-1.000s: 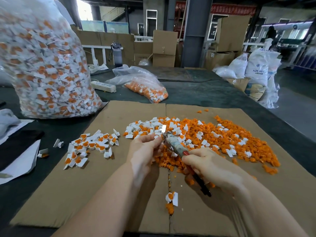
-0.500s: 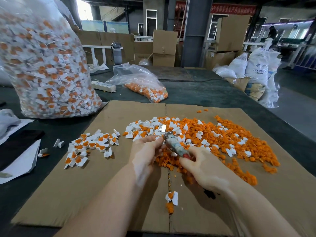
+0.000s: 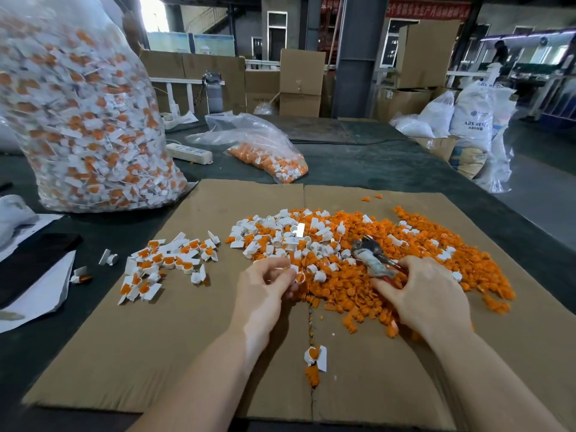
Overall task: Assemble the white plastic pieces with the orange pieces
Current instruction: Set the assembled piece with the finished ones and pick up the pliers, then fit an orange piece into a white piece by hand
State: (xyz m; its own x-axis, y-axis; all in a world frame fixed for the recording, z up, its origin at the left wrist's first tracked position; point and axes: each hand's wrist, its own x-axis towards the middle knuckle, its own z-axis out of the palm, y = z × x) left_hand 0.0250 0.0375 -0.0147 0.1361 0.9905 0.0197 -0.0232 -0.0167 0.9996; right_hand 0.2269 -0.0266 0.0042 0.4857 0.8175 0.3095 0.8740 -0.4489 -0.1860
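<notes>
**Hands at the pile of white and orange parts**

Nearest, on the flat brown cardboard sheet: one lone white plastic piece with an orange insert, lying at the centre seam between the two forearms.

Left hand, back turned up, fingers curled inward, pinching a small white plastic piece at the near edge of the heap. Forearm reaching in from the lower left.

Right hand, palm down over the orange parts, fingers bent around the red handles of grey-wrapped metal pliers; tool head pointing up and left, above the heap.

Beyond the fingers: mixed heap of loose white plastic pieces and small orange plastic pieces, whiter on its left side, almost all orange on its right.

To the left, apart from the heap: small cluster of assembled white-and-orange pieces.

Farther back on the dark green table: tall clear plastic bag full of assembled pieces at left, white power strip beside it, small clear bag with orange and white parts in the middle.

Far right, off the table: white woven sack printed "ABS RESIN" as far as legible; smaller print beneath too blurred to read. High at the back: red banner with light characters, not readable.
</notes>
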